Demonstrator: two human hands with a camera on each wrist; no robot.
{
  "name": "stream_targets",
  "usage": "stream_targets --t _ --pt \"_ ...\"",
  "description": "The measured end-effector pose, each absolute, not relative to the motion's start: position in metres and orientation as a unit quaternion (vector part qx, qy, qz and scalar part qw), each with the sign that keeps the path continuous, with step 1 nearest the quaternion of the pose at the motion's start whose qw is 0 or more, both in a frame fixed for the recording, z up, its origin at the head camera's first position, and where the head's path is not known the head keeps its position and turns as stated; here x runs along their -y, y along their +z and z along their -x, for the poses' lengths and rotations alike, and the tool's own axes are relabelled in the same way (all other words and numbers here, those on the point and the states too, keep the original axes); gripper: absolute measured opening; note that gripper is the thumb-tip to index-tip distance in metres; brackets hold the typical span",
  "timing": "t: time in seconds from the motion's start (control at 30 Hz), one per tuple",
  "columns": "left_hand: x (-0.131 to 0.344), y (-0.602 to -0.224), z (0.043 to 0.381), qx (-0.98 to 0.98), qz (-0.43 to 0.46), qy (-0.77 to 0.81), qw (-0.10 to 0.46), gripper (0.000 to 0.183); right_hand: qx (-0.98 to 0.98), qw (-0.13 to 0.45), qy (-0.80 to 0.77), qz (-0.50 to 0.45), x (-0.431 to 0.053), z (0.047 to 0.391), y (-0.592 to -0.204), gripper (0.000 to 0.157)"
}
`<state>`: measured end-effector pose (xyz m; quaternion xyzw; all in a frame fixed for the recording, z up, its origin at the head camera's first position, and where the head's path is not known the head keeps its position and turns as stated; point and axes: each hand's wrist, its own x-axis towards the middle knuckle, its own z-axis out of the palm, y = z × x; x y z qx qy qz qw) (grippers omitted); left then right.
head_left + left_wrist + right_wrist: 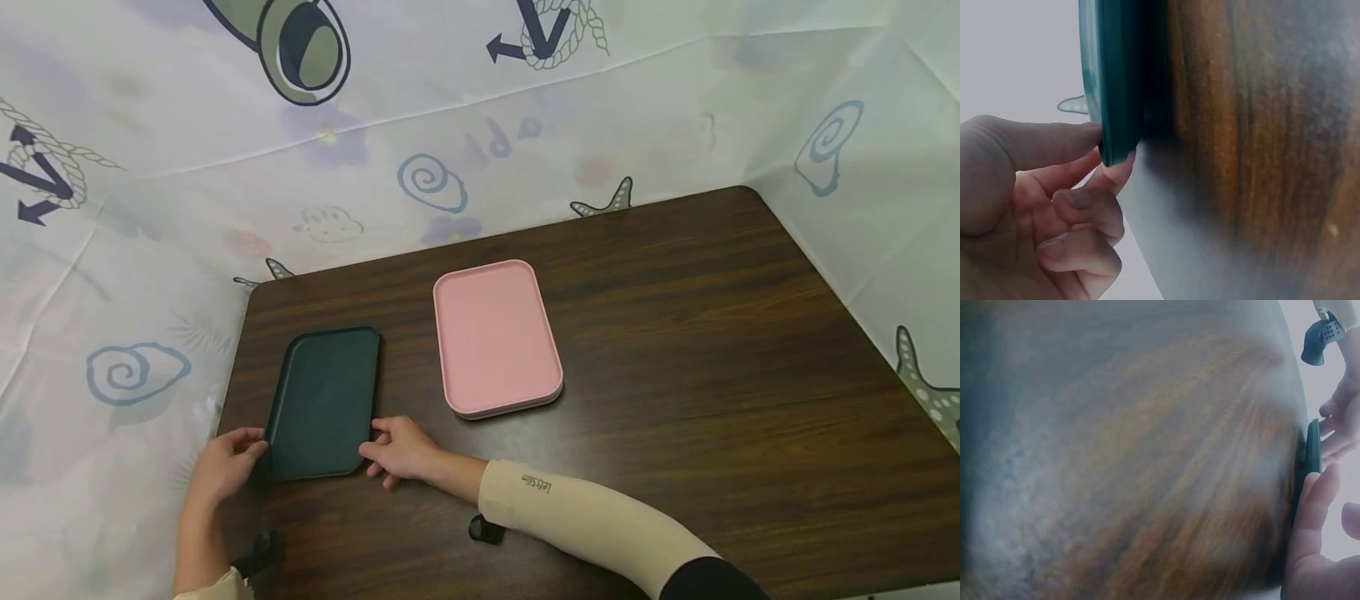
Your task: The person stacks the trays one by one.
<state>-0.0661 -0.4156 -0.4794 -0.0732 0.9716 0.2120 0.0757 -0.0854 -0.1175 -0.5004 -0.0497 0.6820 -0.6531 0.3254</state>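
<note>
A dark green rectangular tray (324, 402) with a low raised rim lies at the left of the table. My left hand (227, 465) pinches its near left edge, thumb on the upper side and a finger beneath; in the left wrist view that tray edge (1119, 87) stands a little off the wood. At the near right edge, my right hand (403, 448) holds the rim by the fingertips. The right wrist view catches only a sliver of the tray (1313, 447) at the fingertips (1329, 478), so that grip shows less clearly.
A short stack of pink trays (497, 337) lies right of the green one. Both rest on a dark wood-grain table (697, 358). A patterned white cloth (360, 158) hangs along the table's back and sides. Small black devices (486, 530) show at the wrists.
</note>
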Motion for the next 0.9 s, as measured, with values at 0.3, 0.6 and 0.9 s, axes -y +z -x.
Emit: stream_targets --t 0.3,0.6,0.9 --pt "0.414 -0.477 0.051 -0.958 0.055 0.256 0.113 0.039 -0.72 0.276 -0.634 0.063 0.115 0.088 -0.506 0.036" --pt "0.405 -0.486 0.033 -0.926 0.091 0.348 0.11 0.044 -0.759 0.253 -0.59 0.104 0.106 0.088 -0.497 0.032" --pt "0.39 -0.49 0.022 -0.91 0.134 0.39 0.049 0.043 -0.79 0.235 -0.547 0.142 0.096 0.089 -0.49 0.034"
